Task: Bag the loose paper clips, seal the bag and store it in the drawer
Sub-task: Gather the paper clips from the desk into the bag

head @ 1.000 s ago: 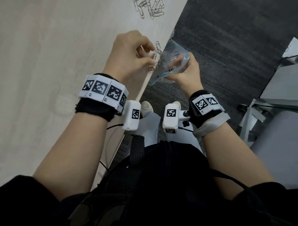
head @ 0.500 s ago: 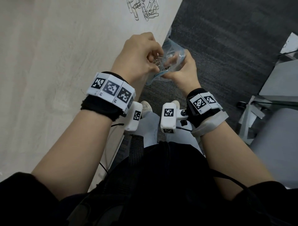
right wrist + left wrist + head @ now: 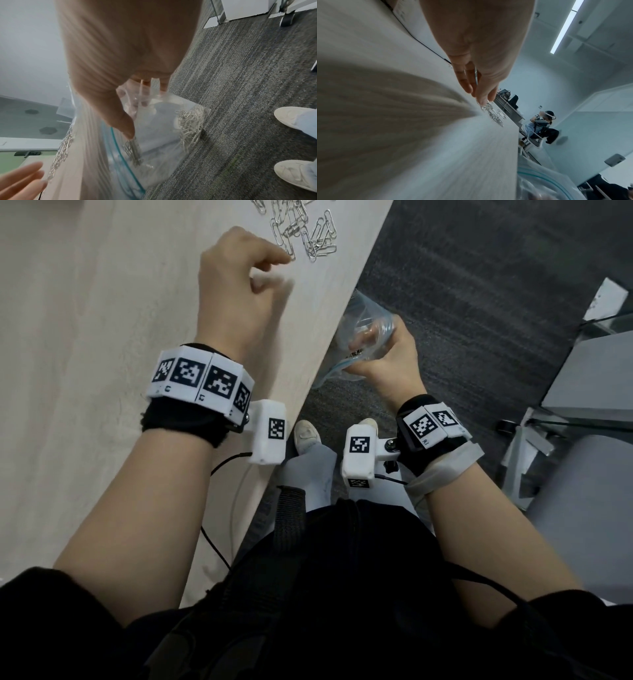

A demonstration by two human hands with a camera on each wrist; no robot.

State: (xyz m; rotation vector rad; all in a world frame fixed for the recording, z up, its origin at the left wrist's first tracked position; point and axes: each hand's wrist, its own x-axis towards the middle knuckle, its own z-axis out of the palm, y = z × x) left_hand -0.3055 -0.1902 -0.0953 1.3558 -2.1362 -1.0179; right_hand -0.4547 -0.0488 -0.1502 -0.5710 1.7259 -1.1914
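A pile of loose silver paper clips [image 3: 301, 234] lies on the pale wooden table [image 3: 102, 337] near its right edge. My left hand [image 3: 286, 272] hovers just short of the pile, fingers loose and holding nothing; in the left wrist view its fingertips [image 3: 481, 97] nearly touch the clips [image 3: 491, 112]. My right hand [image 3: 380, 350] holds a clear zip bag [image 3: 363, 326] off the table edge, mouth open toward the table. In the right wrist view my thumb [image 3: 123, 121] pinches the bag's wall, and several clips [image 3: 190, 124] sit in the bag's bottom.
Dark grey carpet [image 3: 479, 302] lies below the bag, with my white shoes [image 3: 308, 433] on it. Grey furniture [image 3: 599, 371] stands at the right. A thin cable [image 3: 219, 542] hangs under the table edge. Another person [image 3: 541, 121] sits far off.
My left hand has let its clips go into the bag and moved up over the table toward the pile. The right hand still holds the bag open at the edge.
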